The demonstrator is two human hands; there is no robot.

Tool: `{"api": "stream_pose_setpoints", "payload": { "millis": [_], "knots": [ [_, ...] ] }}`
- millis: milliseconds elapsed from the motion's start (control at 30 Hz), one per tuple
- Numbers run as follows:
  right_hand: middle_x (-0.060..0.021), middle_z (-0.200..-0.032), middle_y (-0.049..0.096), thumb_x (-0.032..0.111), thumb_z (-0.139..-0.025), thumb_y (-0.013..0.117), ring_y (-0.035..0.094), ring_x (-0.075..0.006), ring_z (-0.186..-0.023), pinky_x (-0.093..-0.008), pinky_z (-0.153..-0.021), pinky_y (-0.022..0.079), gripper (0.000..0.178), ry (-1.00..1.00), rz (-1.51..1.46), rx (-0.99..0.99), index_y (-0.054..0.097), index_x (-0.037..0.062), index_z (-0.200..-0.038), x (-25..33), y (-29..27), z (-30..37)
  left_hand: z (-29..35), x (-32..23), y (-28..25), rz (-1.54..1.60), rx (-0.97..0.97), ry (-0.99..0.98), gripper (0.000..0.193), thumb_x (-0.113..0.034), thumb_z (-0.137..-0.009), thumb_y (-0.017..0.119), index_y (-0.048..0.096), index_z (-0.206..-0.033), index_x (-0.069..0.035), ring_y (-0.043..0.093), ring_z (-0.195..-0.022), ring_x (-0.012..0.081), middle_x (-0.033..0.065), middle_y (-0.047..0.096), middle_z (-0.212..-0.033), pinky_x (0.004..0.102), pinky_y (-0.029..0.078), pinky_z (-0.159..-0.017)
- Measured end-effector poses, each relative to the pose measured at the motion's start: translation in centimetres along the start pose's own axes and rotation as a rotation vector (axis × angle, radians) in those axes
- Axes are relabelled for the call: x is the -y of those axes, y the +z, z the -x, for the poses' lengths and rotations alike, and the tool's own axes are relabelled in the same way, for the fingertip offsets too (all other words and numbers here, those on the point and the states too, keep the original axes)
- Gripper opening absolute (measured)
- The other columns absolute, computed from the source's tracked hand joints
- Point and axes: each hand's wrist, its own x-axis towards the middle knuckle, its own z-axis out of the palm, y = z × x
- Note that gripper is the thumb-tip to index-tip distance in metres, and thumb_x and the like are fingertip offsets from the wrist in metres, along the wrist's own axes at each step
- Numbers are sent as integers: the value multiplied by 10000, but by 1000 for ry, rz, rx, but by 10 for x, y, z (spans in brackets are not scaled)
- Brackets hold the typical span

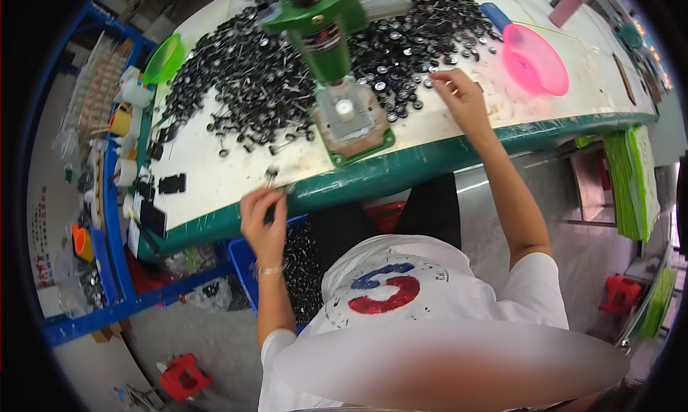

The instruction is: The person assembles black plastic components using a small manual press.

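Still a big heap of black buttons point(287, 68) left on the tabletop point(208, 175), only a few in the blue bin point(247, 269) below. Left hand point(264, 215) fingers pinched together on 1 small metal piece at the tabletop edge. Right hand point(459, 97) fingers together, touching buttons beside the green press point(337, 46).

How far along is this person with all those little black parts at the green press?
Done: a blue bin under the table edge already holds dark pieces. In hand: the left hand pinches a small part at the table edge, while the right hand reaches into the heap of black parts. Left: that heap is large, and the green press stands with its base apparently unloaded.
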Motion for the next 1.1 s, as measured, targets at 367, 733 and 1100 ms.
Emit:
{"api": "stream_pose_setpoints", "payload": {
  "millis": [367, 733, 1100],
  "knots": [
    [-92, -1098, 606, 191, -885, 690, 629, -264, -791, -367, -723, 509, 232, -39, 399, 10, 664, 114, -1102, -17, 18, -7, 118, 35, -109, -681, 479, -177, 154, -71, -768, 766, 716, -913, -55, 632, -1058, 334, 108, 693, -1085, 395, 482, -952],
    [-78, -958, 651, 107, -955, 635, 617, -135, -763, -269, -690, 496, 179, 5, 121, -20, 668, 21, -1108, -25, 16, -1, -51, 6, -5, -169, 103, 53, 154, -79, -827, 714, 726, -980, -57, 625, -968, 285, 81, 688, -1030, 374, 504, -844],
    [-39, -972, 669, 105, -973, 619, 626, -94, -829, -231, -770, 501, 256, 161, -372, 70, 647, 5, -1208, -6, 26, 3, -72, 43, 23, 11, 284, -46, 158, -113, -800, 770, 707, -899, -8, 618, -686, 187, 71, 605, -853, 280, 510, -652]
  ]
}}
